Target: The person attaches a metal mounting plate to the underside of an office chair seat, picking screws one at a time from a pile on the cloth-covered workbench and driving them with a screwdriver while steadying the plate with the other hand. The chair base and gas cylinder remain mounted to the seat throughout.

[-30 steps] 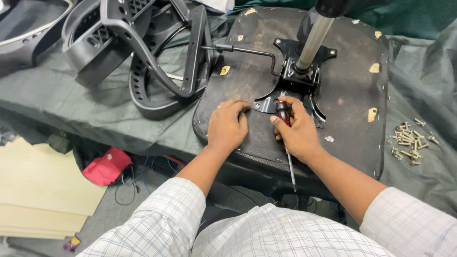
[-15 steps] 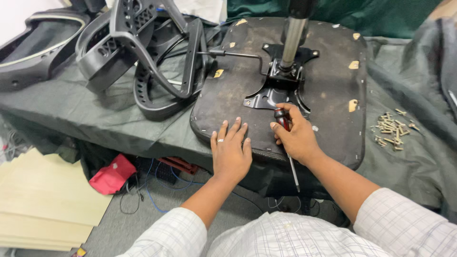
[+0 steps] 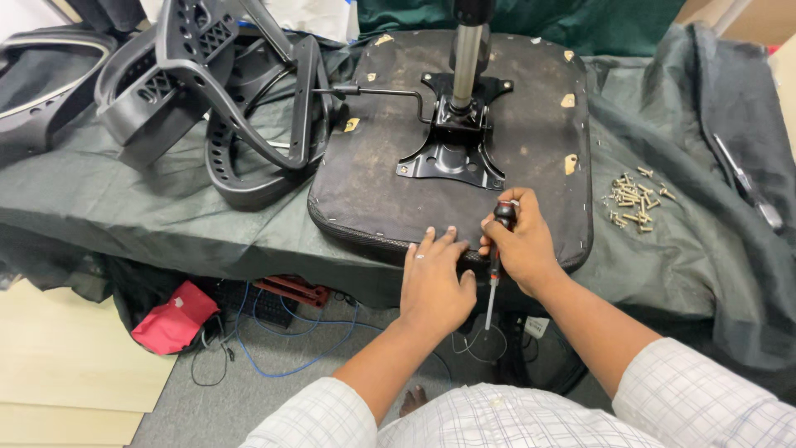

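In the head view, the right hand (image 3: 524, 247) sits at the lower centre of the frame, fingers wrapped tight around a screwdriver (image 3: 497, 241) whose black and red handle pokes up from the fist while its thin shaft points down past the near edge of the upturned chair seat (image 3: 514, 116). Just left of it the left hand (image 3: 434, 282) lies flat and open, holding nothing, fingertips on the seat's near rim. A metal mounting plate (image 3: 452, 153) with an upright column stands above both hands at the seat's middle, apart from the tool, and a heap of screws (image 3: 634, 199) lies on the dark cloth (image 3: 166, 207) to the right.
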